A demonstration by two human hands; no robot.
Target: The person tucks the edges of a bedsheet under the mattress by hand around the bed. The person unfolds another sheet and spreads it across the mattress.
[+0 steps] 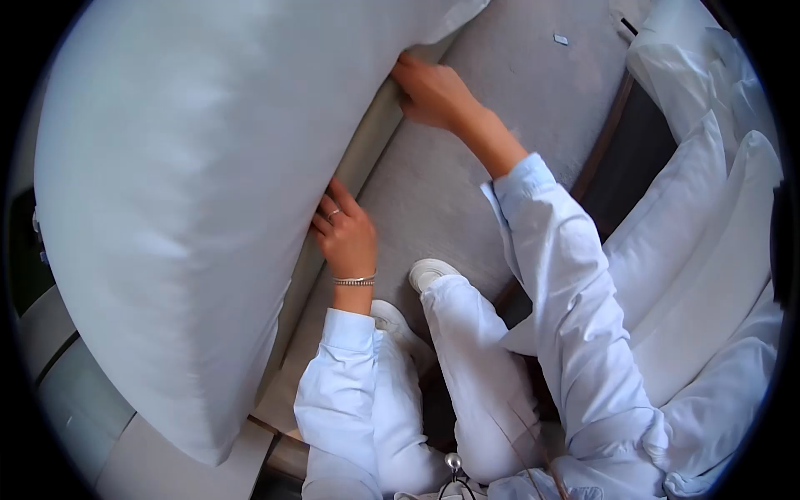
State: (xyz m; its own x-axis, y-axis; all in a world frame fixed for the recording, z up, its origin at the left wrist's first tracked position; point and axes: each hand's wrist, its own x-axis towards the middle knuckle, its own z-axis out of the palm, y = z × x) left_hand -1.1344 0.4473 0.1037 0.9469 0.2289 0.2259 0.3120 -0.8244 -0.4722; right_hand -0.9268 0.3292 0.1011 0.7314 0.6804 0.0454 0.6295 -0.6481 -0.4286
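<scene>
Large, smooth white bedding [192, 208] fills the left side of the head view, bulging over a beige bed base [367, 142]. I cannot tell whether it is a covered mattress or a thick duvet. Along its near edge, my left hand [346, 242], with a ring and bracelets, has its fingers curled in at the border; the fingertips are hidden. Farther up the same edge, my right hand [433, 92] is closed on the white cloth, close to a loose fold of it. Its fingertips are hidden too.
Grey carpet [500, 100] lies beside the bed base, with a small pale tag [560, 39] on it. White pillows [708, 275] are piled at the right, past a dark wooden edge [604, 142]. My white shoes [429, 271] are close to the base.
</scene>
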